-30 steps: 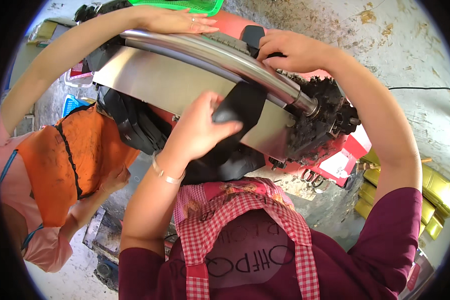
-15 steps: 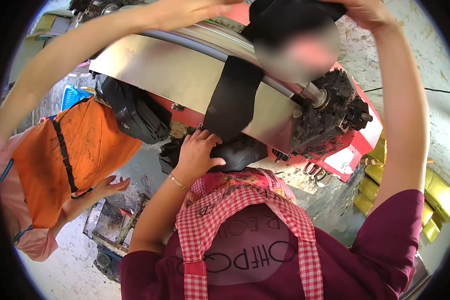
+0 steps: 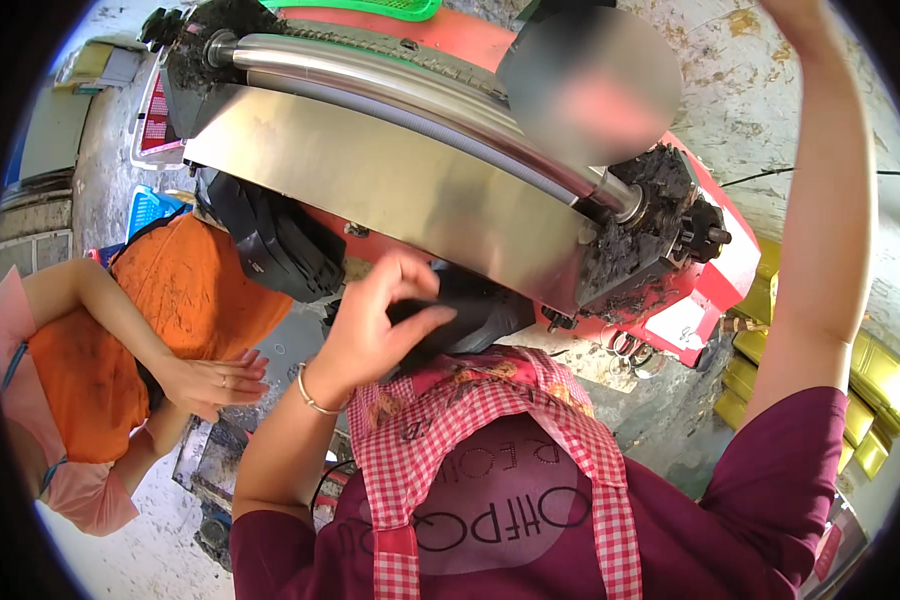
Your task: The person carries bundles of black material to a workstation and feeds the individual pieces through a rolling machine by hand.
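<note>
My left hand (image 3: 385, 310) hovers over black sheet pieces (image 3: 475, 312) piled in front of the roller machine. Its fingers are bent, with the thumb apart from them, and I see nothing between them. Some motion smear blurs the pile beside it. My right arm reaches up along the right side, and only part of my right hand (image 3: 796, 18) shows at the top edge; its fingers are cut off. The machine has a shiny metal roller (image 3: 370, 95) and a sloping metal plate (image 3: 370, 180). Dark grime coats its end block (image 3: 640, 225).
At left, a co-worker in an orange apron (image 3: 195, 290) has both hands (image 3: 210, 385) together. More folded black pieces (image 3: 270, 240) hang beside the machine. Gold packages (image 3: 875, 385) lie on the right, and a blue basket (image 3: 150, 208) stands at left. A round blur hides part of the machine.
The black strip across the metal plate is gone from there. My left hand has lifted slightly, and my right hand has moved up and right. The co-worker's raised arm has come down.
</note>
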Demonstrator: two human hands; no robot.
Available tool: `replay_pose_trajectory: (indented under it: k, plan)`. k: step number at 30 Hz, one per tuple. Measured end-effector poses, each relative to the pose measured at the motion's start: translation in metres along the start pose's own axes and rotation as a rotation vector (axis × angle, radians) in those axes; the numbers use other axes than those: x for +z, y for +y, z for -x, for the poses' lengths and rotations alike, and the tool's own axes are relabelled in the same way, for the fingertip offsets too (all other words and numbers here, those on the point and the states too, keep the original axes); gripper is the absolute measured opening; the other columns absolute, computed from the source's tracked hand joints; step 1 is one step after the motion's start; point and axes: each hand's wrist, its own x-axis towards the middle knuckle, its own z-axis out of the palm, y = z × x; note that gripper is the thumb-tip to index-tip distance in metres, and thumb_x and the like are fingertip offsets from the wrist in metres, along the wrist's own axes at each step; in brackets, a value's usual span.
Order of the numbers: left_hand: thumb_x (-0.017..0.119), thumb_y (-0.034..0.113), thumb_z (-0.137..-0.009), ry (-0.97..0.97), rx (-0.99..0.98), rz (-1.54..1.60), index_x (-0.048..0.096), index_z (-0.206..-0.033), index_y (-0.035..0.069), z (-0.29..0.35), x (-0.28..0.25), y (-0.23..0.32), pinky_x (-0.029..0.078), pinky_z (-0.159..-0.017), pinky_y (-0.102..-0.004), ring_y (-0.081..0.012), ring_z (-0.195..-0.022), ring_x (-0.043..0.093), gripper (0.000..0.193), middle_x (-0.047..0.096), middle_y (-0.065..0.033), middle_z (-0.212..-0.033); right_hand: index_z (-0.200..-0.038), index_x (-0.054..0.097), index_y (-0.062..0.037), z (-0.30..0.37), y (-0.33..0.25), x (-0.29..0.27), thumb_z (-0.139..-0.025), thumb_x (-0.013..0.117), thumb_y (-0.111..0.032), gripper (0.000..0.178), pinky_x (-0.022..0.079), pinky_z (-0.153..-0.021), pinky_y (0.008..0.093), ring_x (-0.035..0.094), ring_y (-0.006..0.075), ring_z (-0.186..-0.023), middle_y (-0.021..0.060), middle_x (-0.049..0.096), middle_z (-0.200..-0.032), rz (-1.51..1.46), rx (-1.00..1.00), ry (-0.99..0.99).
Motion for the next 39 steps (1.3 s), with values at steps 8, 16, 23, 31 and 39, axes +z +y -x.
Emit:
replay_pose_trajectory:
  k: [8, 16, 23, 31, 39]
  plan:
    - [0.09, 0.025, -0.073, 0.202, -0.138, -0.39, 0.055, -0.119, -0.006, -0.095, 0.002, 0.032, 0.055, -0.085, -0.04, -0.0375, -0.094, 0.071, 0.065, 0.071, -0.0225, -0.098, -0.107, 0.072, -0.0018, 0.05, 0.021, 0.143, -0.089, 0.06, -0.011, 0.023, 0.049, -0.095, 0.0403, 0.062, 0.0306, -0.104, 0.0128, 0.064, -0.107, -0.102, -0.12, -0.818]
    - [0.093, 0.019, -0.067, 0.109, -0.3, -0.232, 0.061, -0.097, 0.001, -0.026, -0.032, 0.013, 0.053, -0.066, -0.03, -0.0199, -0.07, 0.067, 0.048, 0.067, -0.0124, -0.078, -0.12, 0.069, -0.0001, 0.063, 0.047, 0.139, -0.093, 0.073, -0.03, 0.04, 0.049, -0.096, 0.0281, 0.063, 0.0106, -0.105, 0.004, 0.071, -0.112, -0.587, 0.607, -0.789]
    - [0.091, 0.029, -0.062, 0.001, 0.157, -0.745, 0.068, -0.098, 0.015, 0.008, 0.037, -0.075, 0.047, -0.086, -0.0418, -0.0247, -0.097, 0.063, 0.045, 0.066, -0.0015, -0.094, -0.11, 0.071, 0.0034, 0.022, 0.022, 0.049, -0.091, 0.079, -0.011, 0.025, 0.057, -0.083, 0.0283, 0.07, 0.013, -0.088, 0.0065, 0.076, -0.1, -0.791, 0.496, -0.447]
    - [0.085, 0.015, -0.073, 0.0, 0.397, -0.648, 0.065, -0.096, 0.012, 0.01, 0.018, -0.05, 0.048, -0.085, -0.0386, -0.0231, -0.093, 0.064, 0.031, 0.067, -0.0026, -0.092, -0.116, 0.069, -0.0041, -0.006, -0.007, -0.008, -0.092, 0.074, -0.009, 0.025, 0.057, -0.082, 0.0312, 0.07, 0.0128, -0.089, 0.005, 0.074, -0.104, -0.415, 0.259, -0.181]
    - [0.077, 0.003, -0.089, 0.009, -0.277, 0.084, 0.057, -0.115, -0.002, -0.023, -0.012, 0.018, 0.052, -0.069, -0.0236, -0.0101, -0.082, 0.066, 0.033, 0.068, -0.0065, -0.096, -0.117, 0.072, -0.0046, 0.01, -0.005, 0.091, -0.096, 0.066, -0.007, 0.021, 0.056, -0.085, 0.0296, 0.069, 0.0143, -0.092, 0.0008, 0.074, -0.098, 0.188, 0.041, -0.238]
